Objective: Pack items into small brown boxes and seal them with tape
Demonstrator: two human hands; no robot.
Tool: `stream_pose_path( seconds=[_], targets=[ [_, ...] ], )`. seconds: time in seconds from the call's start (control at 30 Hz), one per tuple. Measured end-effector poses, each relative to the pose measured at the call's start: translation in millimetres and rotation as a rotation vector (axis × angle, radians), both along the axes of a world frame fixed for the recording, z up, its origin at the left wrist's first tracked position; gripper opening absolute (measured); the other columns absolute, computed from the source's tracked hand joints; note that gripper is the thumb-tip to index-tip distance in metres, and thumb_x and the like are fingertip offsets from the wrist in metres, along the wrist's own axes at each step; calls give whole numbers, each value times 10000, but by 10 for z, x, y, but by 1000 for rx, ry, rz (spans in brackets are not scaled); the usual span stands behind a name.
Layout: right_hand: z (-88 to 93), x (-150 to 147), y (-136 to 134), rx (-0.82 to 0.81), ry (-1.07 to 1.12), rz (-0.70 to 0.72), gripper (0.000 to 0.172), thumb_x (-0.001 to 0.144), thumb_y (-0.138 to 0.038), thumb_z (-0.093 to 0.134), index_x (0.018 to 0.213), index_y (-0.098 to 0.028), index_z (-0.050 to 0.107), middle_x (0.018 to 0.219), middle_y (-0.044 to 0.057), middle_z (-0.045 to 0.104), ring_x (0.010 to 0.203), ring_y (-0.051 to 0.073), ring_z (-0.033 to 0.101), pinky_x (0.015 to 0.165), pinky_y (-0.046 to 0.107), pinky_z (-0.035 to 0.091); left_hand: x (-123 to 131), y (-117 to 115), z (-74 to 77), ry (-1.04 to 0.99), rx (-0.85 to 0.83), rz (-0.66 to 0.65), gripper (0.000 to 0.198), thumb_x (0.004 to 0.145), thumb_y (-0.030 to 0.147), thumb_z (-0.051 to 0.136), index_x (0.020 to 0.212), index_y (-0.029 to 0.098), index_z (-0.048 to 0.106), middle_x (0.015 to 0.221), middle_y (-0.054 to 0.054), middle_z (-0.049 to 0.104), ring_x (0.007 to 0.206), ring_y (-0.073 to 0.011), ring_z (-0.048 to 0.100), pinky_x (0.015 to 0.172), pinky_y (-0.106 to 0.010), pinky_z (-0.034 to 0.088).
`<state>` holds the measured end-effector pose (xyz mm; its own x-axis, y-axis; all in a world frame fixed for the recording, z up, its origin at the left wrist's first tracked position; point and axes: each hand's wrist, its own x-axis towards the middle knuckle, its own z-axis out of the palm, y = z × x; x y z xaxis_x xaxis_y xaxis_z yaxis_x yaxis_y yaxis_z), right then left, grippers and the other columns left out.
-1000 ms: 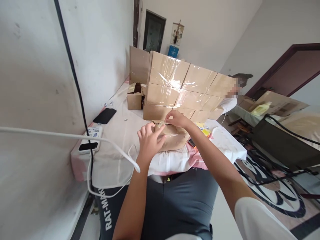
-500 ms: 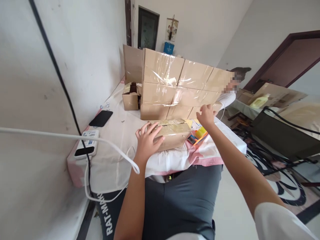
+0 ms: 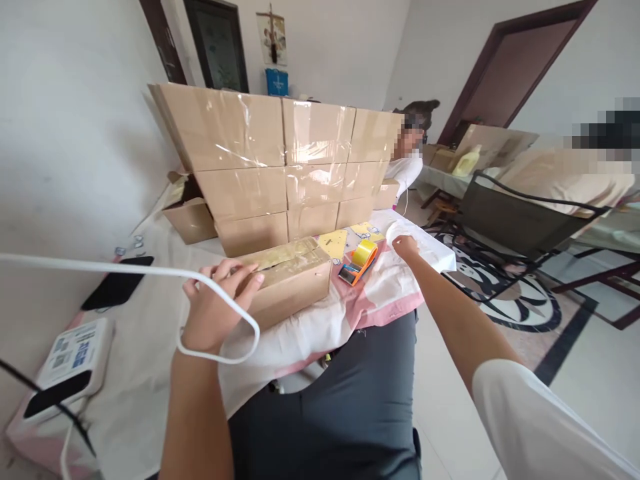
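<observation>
A small taped cardboard box (image 3: pixel 295 283) lies near the table's front edge, a dark gap along its top seam. My left hand (image 3: pixel 217 297) is at its left end, fingers apart and partly bent, thumb and fingertips touching the box. A white cable loops across that hand. Farther right, my right hand (image 3: pixel 405 247) is low over the tablecloth with its fingers curled in. Something white and rounded (image 3: pixel 399 231) shows at its fingertips; I cannot make out what it is. Between box and right hand lies an orange tape dispenser (image 3: pixel 357 263) with a yellow roll.
Stacked cardboard boxes (image 3: pixel 250 167) stand behind the small box, with an open carton (image 3: pixel 187 213) at their left. A black phone (image 3: pixel 120 283) and a white device (image 3: pixel 73 370) lie on the left. A person (image 3: pixel 407 163) is behind the stack; another sits by a chair (image 3: pixel 520 213).
The view has turned right and come closer. My right hand has moved from above the tape dispenser out to the right, down near the tablecloth. My left hand stays at the box's left end.
</observation>
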<state>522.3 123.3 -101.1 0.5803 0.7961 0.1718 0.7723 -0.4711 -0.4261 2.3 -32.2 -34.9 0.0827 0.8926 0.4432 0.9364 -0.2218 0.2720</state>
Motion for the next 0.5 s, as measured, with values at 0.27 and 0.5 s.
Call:
stream_pose_path(
  seconds=[0.27, 0.5],
  targets=[
    [-199, 83, 593, 17, 47, 51, 333, 905, -272, 587, 1196, -265, 749, 1256, 152, 602, 1153, 316, 580, 988, 474, 470, -151, 183, -185, 65, 88, -47, 379, 930, 548, 432, 1153, 521, 738, 1066, -26, 694, 960, -307, 579, 842, -499, 380],
    [-244, 111, 1054, 45, 55, 99, 328, 867, -186, 623, 1160, -258, 750, 1258, 161, 575, 1212, 350, 517, 1033, 544, 413, -258, 248, -343, -70, 78, -44, 564, 709, 574, 522, 1190, 839, 395, 866, 159, 732, 947, -375, 636, 760, -561, 415]
  ],
)
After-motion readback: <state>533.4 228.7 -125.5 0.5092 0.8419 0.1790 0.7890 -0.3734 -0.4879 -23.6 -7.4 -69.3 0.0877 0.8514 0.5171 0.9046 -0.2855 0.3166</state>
